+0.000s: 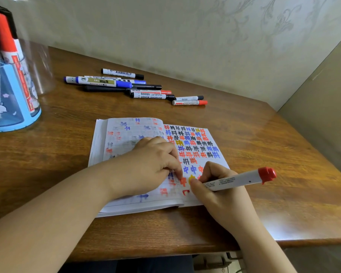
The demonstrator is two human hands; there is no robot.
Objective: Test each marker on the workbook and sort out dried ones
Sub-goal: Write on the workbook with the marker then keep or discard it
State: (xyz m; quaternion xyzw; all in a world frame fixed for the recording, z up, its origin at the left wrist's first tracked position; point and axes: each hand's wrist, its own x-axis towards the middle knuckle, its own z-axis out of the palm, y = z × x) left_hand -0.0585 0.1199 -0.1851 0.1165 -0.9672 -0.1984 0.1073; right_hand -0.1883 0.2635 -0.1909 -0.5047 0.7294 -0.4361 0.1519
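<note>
An open workbook (126, 134) lies on the wooden desk, its right page full of red, blue, black and yellow test marks. My right hand (219, 192) grips a white marker (238, 179) with a red cap on its far end, tip down on the lower part of the right page beside a fresh red stroke. My left hand (152, 164) rests on the book near the fold, fingers bent and fingertips pressing the paper. Several capped markers (134, 86) lie in a loose row at the back of the desk.
A blue pen holder (14, 107) with a clear upper wall stands at the far left, holding red and black markers. The wall runs behind the wooden desk (274, 146), and a panel closes off the right side. The desk's front edge is near my forearms.
</note>
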